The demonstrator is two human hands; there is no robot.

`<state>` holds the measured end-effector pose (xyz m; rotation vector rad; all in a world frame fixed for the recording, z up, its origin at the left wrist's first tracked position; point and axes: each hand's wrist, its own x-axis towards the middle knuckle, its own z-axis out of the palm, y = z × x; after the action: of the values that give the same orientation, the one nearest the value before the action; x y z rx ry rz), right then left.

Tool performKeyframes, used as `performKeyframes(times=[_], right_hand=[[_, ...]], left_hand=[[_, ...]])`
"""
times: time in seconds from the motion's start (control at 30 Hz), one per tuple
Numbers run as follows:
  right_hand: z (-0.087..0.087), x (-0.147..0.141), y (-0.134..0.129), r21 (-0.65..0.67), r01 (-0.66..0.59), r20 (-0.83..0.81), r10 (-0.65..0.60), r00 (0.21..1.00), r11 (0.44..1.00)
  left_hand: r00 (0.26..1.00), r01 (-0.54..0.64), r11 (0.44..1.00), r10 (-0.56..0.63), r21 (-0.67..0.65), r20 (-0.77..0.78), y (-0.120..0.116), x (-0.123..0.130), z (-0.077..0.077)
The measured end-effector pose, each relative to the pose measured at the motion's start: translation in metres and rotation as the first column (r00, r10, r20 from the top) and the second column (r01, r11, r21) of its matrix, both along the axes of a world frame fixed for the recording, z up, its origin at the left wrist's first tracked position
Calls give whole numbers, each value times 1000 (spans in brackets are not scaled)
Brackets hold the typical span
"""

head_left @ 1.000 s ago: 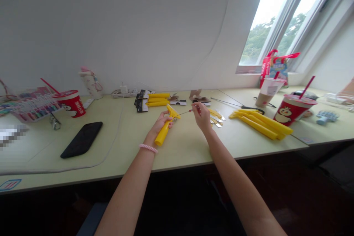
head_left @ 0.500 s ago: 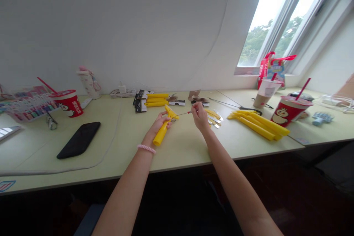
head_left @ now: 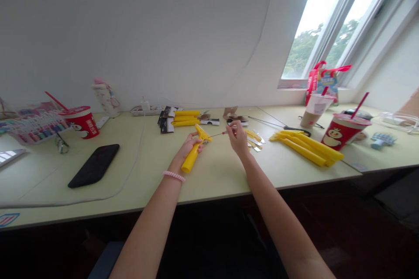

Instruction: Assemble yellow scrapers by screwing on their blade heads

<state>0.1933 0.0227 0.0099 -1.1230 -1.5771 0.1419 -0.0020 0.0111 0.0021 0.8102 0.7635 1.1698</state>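
My left hand (head_left: 187, 147) is wrapped around a yellow scraper (head_left: 191, 160); its hollow round handle end points toward me and its wide head tilts up to the right. In my right hand (head_left: 238, 139), pinched between the fingers, is a thin screwdriver (head_left: 217, 134) with a red part near the grip. Its shaft points left, and the tip meets the scraper's head near a small metal part that I cannot make out clearly. Just right of that hand lie several flat blades with yellow parts (head_left: 255, 141), partly hidden by it.
Several yellow handles (head_left: 307, 147) lie at right beside a red cup (head_left: 343, 133). Packaged yellow scrapers (head_left: 186, 118) rest near the wall. A black phone (head_left: 94, 165), a cable (head_left: 132, 165) and another red cup (head_left: 81, 123) are at left. The table's front edge (head_left: 212, 199) runs below my forearms.
The fingers of my right hand have shifted slightly around the screwdriver's grip. My left hand and the scraper have stayed in place.
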Motion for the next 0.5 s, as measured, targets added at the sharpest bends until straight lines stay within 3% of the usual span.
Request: performKeyframes(times=[0.2,0.5], right_hand=[[1,1,-2,-70,11,52,-8,999,997],[1,0,-2,4,24,45,-24,999,1000]], left_hand=[[1000,8,1000,-7,28,-25,-4,-1,1],[1000,0,999,0,38,0,3,-1,-5]])
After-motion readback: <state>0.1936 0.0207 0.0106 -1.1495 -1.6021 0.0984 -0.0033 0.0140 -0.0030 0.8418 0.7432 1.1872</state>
